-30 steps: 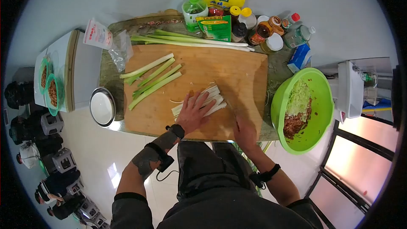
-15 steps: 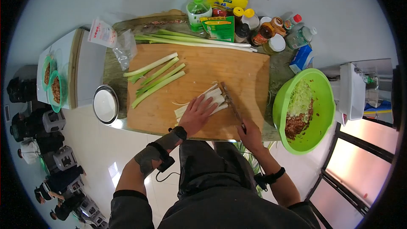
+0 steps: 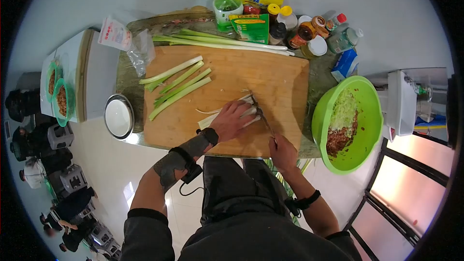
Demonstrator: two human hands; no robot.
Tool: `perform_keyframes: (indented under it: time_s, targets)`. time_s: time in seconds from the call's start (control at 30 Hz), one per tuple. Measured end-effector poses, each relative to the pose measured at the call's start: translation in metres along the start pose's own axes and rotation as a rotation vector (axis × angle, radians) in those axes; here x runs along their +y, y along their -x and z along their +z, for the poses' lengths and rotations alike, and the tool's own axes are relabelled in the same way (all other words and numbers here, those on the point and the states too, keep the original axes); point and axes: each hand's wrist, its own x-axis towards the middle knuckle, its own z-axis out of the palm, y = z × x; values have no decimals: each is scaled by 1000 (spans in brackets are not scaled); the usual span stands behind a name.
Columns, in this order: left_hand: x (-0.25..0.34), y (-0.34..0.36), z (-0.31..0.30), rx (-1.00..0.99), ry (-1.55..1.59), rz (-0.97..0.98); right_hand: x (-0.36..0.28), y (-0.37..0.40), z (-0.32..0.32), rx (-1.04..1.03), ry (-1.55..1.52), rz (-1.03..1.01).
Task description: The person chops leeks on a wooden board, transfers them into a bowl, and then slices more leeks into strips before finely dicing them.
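Pinning leek strips (image 3: 246,100) under left hand (image 3: 231,121), gripping knife (image 3: 262,116) in right hand (image 3: 282,152), mid-slice; next, probably: edging blade left, keeping fingers clear.

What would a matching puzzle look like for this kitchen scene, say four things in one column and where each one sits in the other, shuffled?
Things:
1. knife
2. green bowl
3. steel dish
4. white leek strips

Places:
A. left of the cutting board
B. under the left hand
C. in the right hand
D. right of the cutting board

Pairs: 1-C, 2-D, 3-A, 4-B.
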Motion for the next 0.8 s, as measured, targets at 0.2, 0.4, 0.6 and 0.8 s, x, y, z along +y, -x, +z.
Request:
perform_keyframes:
  time_s: [0.2, 0.4, 0.6, 0.8]
  targets:
    - [-13, -4, 11, 22, -13, 97, 11, -3, -7, -62, -71, 69]
    - [-16, -9, 9, -63, -58, 93, -3, -1, -21, -27, 1, 59]
    - [-20, -16, 11, -141, -59, 74, -11, -6, -28, -46, 58, -26]
    - [-21, -17, 15, -80, 16, 50, -19, -9, -53, -115, 121, -16]
